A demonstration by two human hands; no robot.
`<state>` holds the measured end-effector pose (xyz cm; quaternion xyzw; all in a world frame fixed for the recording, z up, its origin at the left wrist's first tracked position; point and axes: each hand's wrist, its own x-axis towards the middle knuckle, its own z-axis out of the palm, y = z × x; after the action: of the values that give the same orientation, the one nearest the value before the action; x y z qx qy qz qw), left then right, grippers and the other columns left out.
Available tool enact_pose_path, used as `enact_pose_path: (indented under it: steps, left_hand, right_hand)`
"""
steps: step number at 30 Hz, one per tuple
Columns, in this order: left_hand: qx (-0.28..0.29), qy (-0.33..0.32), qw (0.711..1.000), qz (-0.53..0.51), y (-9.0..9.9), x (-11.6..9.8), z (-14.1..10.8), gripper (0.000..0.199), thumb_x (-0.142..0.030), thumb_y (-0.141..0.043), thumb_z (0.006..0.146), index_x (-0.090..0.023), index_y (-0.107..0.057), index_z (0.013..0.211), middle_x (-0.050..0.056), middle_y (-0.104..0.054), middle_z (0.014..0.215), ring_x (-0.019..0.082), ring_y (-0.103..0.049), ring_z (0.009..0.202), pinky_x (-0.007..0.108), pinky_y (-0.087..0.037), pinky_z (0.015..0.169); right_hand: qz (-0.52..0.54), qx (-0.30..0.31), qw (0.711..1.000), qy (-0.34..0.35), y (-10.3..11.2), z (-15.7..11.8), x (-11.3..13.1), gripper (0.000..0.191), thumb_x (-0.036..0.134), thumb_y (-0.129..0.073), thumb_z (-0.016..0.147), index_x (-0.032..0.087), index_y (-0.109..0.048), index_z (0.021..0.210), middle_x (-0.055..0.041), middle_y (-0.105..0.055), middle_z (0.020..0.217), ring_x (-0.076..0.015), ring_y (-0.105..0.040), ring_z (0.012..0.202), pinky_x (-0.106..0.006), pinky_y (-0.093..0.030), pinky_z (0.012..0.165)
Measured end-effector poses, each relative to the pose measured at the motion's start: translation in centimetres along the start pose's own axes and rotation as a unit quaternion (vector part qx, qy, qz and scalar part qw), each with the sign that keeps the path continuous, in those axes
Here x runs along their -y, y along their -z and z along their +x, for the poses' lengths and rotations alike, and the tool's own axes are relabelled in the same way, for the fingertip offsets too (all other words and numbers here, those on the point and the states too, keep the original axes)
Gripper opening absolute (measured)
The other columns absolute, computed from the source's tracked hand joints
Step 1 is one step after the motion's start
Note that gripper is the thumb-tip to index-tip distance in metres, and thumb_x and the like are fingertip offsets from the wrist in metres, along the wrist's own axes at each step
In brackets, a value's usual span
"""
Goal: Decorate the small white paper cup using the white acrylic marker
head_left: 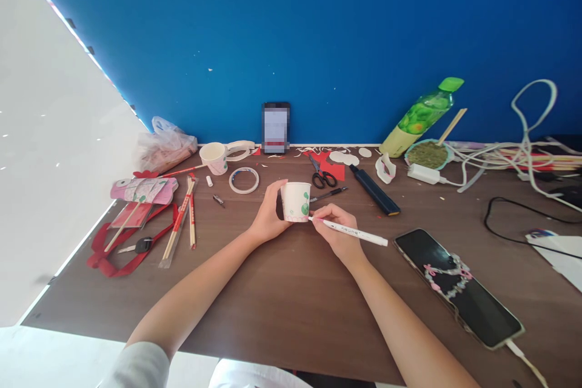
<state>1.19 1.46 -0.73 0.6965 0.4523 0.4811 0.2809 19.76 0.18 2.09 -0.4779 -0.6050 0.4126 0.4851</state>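
My left hand (269, 217) is wrapped round the left side of a white paper cup (294, 199) and holds it upright over the table. The cup has green round prints on its right side and a pink wavy line along its lower edge. In my right hand (339, 230) is a white marker pen (357, 232), pinched near its tip. That tip meets the lower right edge of the cup. Behind my hands lie black-handled scissors (324, 179), a black pen (330, 194) and red paper (334, 167).
Right of my hands are a dark blue box cutter (375, 190), a phone (459, 288) with a bead strap, a green-capped bottle (421, 115) and white cables (495, 160). To the left are a tape roll (244, 180), another paper cup (213, 158), wrapped chopsticks (179, 221) and a key (136, 247).
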Motion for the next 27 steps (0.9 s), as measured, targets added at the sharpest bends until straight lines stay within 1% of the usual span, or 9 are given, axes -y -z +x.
enact_pose_path:
  steps: [6, 11, 14, 16, 21, 23, 25, 27]
  left_hand:
    - [0.000, 0.000, 1.000, 0.010, 0.0, 0.0, 0.0, 0.089, -0.039, -0.082, 0.066, -0.025, -0.029, 0.136, 0.014, -0.038, 0.142, 0.031, -0.038, 0.136, 0.050, -0.031, 0.115]
    - [0.000, 0.005, 1.000, 0.005, 0.1, -0.1, 0.0, 0.090, -0.035, -0.082, 0.065, -0.024, -0.029, 0.136, 0.014, -0.038, 0.141, 0.032, -0.038, 0.137, 0.049, -0.031, 0.116]
    - [0.002, 0.009, 1.000, -0.001, 0.1, -0.1, 0.0, 0.088, -0.030, -0.082, 0.065, -0.023, -0.030, 0.136, 0.015, -0.038, 0.141, 0.032, -0.037, 0.137, 0.050, -0.031, 0.116]
    - [0.002, 0.014, 1.000, -0.007, 0.0, -0.2, 0.0, 0.087, -0.028, -0.081, 0.065, -0.022, -0.029, 0.135, 0.015, -0.038, 0.142, 0.033, -0.037, 0.137, 0.050, -0.030, 0.116]
    - [0.026, 0.034, 0.998, -0.042, -0.1, -0.3, -0.3, 0.094, -0.025, -0.081, 0.064, -0.022, -0.022, 0.137, 0.017, -0.036, 0.143, 0.032, -0.040, 0.136, 0.049, -0.033, 0.114]
    - [0.038, 0.028, 0.998, -0.051, -0.1, -0.3, -0.4, 0.098, -0.021, -0.079, 0.063, -0.023, -0.016, 0.139, 0.018, -0.033, 0.144, 0.033, -0.040, 0.136, 0.050, -0.035, 0.113]
    - [0.043, 0.012, 0.998, -0.042, 0.0, -0.3, -0.4, 0.102, -0.020, -0.077, 0.062, -0.025, -0.012, 0.141, 0.017, -0.029, 0.147, 0.034, -0.036, 0.137, 0.052, -0.034, 0.113]
    - [0.045, -0.011, 0.999, -0.022, 0.0, -0.3, -0.3, 0.102, -0.021, -0.078, 0.062, -0.026, -0.014, 0.142, 0.016, -0.029, 0.147, 0.035, -0.033, 0.139, 0.053, -0.032, 0.114]
  right_hand:
    - [0.006, 0.003, 1.000, -0.004, 0.1, 0.2, -0.4, 0.010, 0.020, -0.066, 0.065, 0.022, -0.059, 0.058, -0.0016, -0.069, 0.067, -0.0185, -0.063, 0.063, -0.030, -0.048, 0.059]
    - [0.035, 0.018, 0.999, 0.004, 0.2, 0.1, -0.7, 0.013, 0.018, -0.066, 0.064, 0.022, -0.058, 0.055, 0.0000, -0.065, 0.062, -0.0198, -0.064, 0.067, -0.035, -0.052, 0.070]
    - [0.083, 0.042, 0.996, 0.011, 0.1, 0.0, -0.8, 0.017, 0.016, -0.067, 0.066, 0.022, -0.056, 0.054, 0.0017, -0.061, 0.058, -0.0184, -0.062, 0.064, -0.039, -0.053, 0.078]
    - [0.122, 0.056, 0.991, 0.015, 0.0, 0.0, -1.0, 0.018, 0.017, -0.067, 0.068, 0.022, -0.056, 0.054, 0.0022, -0.061, 0.058, -0.0170, -0.061, 0.062, -0.041, -0.053, 0.083]
    - [0.218, 0.043, 0.975, 0.025, 0.0, 0.2, -1.7, 0.016, 0.021, -0.069, 0.071, 0.022, -0.059, 0.059, 0.0030, -0.064, 0.062, -0.0147, -0.060, 0.064, -0.045, -0.051, 0.094]
    - [0.240, 0.047, 0.969, 0.029, 0.1, 0.1, -1.7, 0.015, 0.022, -0.070, 0.072, 0.022, -0.060, 0.060, 0.0031, -0.064, 0.063, -0.0144, -0.060, 0.065, -0.047, -0.050, 0.098]
    - [0.239, 0.057, 0.969, 0.038, 0.1, 0.0, -1.5, 0.015, 0.023, -0.070, 0.073, 0.023, -0.060, 0.062, 0.0028, -0.064, 0.064, -0.0143, -0.059, 0.065, -0.049, -0.050, 0.099]
    - [0.212, 0.066, 0.974, 0.051, 0.1, -0.2, -1.1, 0.015, 0.022, -0.069, 0.074, 0.023, -0.060, 0.062, 0.0023, -0.064, 0.064, -0.0146, -0.060, 0.064, -0.049, -0.051, 0.097]
